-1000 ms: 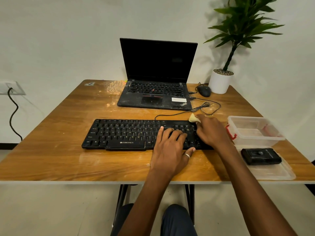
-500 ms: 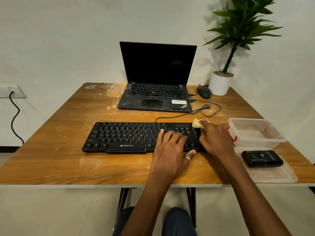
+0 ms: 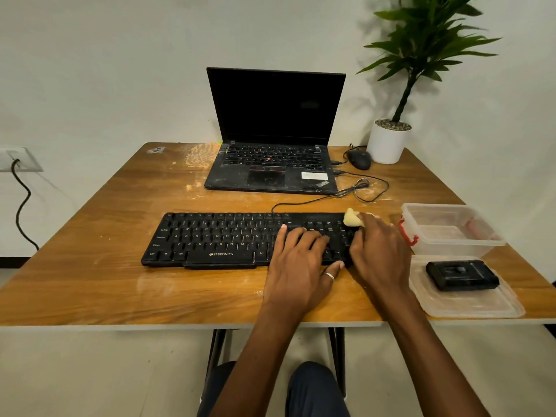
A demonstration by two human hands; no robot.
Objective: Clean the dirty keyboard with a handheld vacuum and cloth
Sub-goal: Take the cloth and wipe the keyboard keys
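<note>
Over the last second the right hand point(image 3: 380, 251) has slid its pale yellow cloth point(image 3: 352, 219) slightly outward along the black keyboard point(image 3: 216, 239), so wiping seems to be reaching the far right end. The cloth is bunched and soft-looking, pinched under the fingers, though the grip itself is hidden, while the left hand point(image 3: 301, 266) lies spread flat on the matte keys, steadying the board on the glossy wooden table point(image 3: 90, 281)

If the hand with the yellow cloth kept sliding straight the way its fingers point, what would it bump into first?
The right hand with the cloth points up and away across the keyboard. Past the keyboard's far edge it would probably meet the looped black cable first, though depth is hard to judge.
</note>
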